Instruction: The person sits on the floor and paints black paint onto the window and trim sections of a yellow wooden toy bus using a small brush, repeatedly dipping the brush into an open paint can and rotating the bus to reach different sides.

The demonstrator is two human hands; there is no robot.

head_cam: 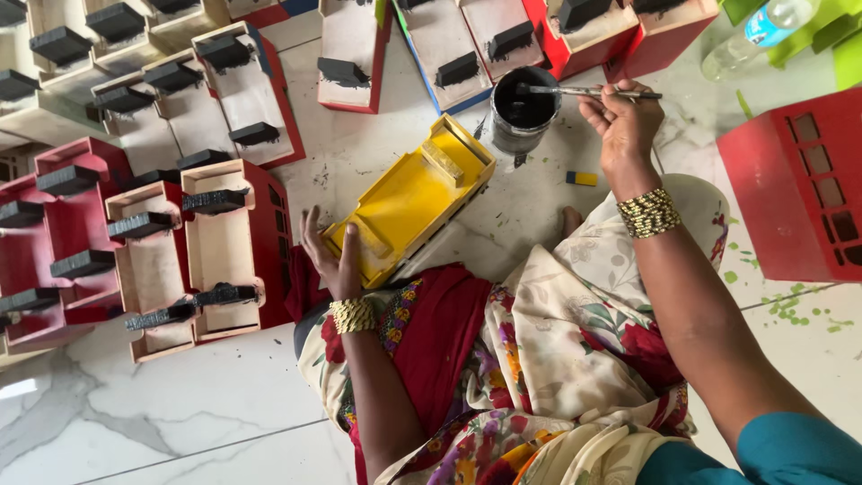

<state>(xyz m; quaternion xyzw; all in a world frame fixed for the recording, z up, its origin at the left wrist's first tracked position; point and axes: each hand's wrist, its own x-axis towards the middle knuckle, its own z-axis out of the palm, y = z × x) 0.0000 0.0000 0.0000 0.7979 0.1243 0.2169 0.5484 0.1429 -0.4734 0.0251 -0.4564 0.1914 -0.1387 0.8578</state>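
Right grip (622,121) pinches a paintbrush (584,92), bristles hidden in the black paint can (523,112); left grip (330,256) clasps the yellow toy's (409,199) edge.

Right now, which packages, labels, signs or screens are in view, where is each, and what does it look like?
Clear plastic bottle: lying on the floor at top right, near green pieces; a blue wrap label with white parts around its middle.
Round dark paint tin: on the floor above the yellow wooden toy body; holds black paint, no readable label showing.
No signs or screens are in view.
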